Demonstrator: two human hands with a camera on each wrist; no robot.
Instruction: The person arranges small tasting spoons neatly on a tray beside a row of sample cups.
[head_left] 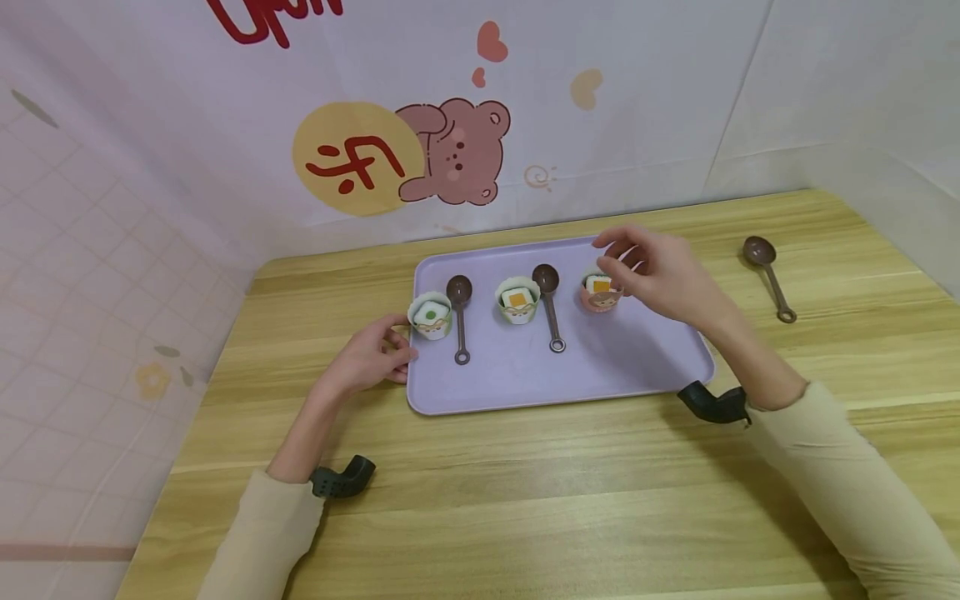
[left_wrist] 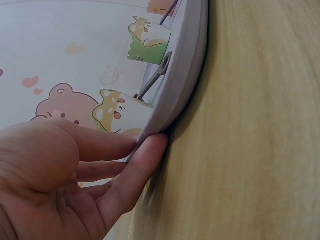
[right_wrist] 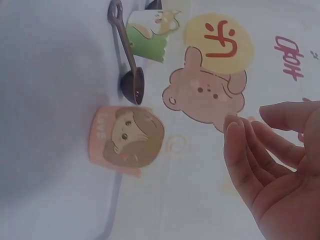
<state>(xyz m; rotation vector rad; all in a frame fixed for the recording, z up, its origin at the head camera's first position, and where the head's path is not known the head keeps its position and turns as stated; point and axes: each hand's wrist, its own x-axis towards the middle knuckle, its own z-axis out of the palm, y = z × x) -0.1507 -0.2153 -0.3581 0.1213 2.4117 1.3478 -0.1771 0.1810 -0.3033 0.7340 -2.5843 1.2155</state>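
On the lilac tray (head_left: 510, 379) stand three paper cups with white pieces inside. The left green-and-white cup (head_left: 432, 327) and the middle green-and-white cup (head_left: 519, 313) have animal faces; the pink cup (head_left: 600, 302) at the right shows a girl's face. One brown measuring spoon (head_left: 460, 292) lies right of the left cup, another brown spoon (head_left: 547, 279) right of the middle one. My left hand (head_left: 372, 354) pinches the tray's left rim between thumb and fingers. Above and beside the pink cup hovers my right hand (head_left: 663, 271), fingers loosely bent, holding nothing, apart from the cup in the right wrist view.
A third brown spoon (head_left: 768, 271) lies on the wooden table (head_left: 525, 492), right of the tray. Behind the table hangs a white cloth (head_left: 637, 158) printed with a bear and hearts. Dark curved pieces (head_left: 712, 404) stick out at both wrists.
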